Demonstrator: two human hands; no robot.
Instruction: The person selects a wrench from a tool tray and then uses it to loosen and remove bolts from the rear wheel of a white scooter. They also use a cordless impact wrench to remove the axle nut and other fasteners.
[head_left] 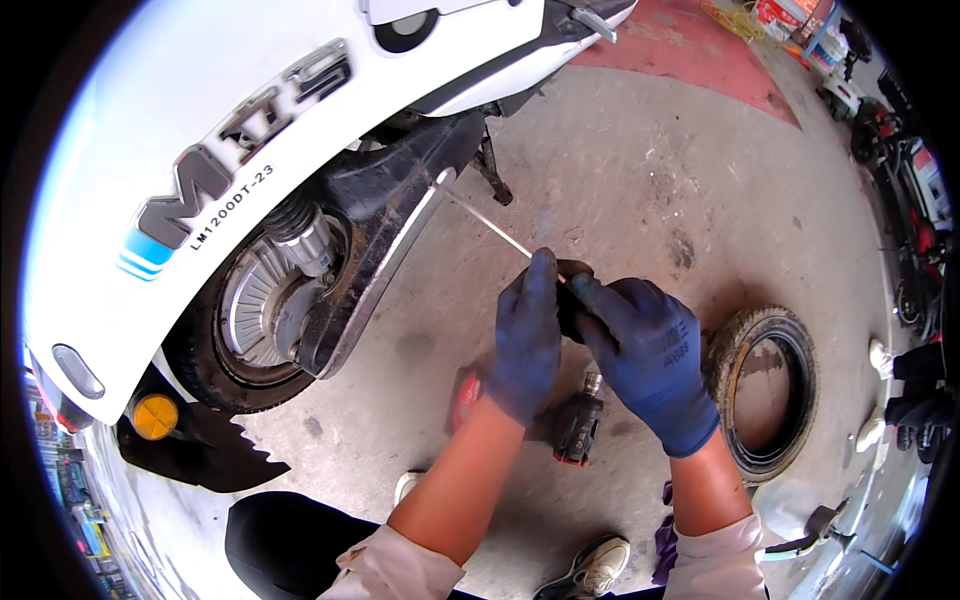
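My left hand (528, 335) and my right hand (645, 345), both in blue work gloves, meet in front of me with fingers closed on a long thin metal rod (508, 238). Something dark shows between the gloves at its near end; its shape is mostly hidden. The rod slants up and left, its far end close to the edge of the black swingarm cover (385, 225) on a white scooter (300, 120). I cannot tell whether it touches. Behind that cover sit the scooter's rear wheel (240, 375) and a shock absorber (305, 240).
A black power tool (580, 425) lies on the concrete floor below my hands, beside a red object (466, 396). To the right is a loose tyre (722, 420). A torn black mudguard with an orange reflector (155, 416) hangs at left. Another person's legs (915, 390) show far right.
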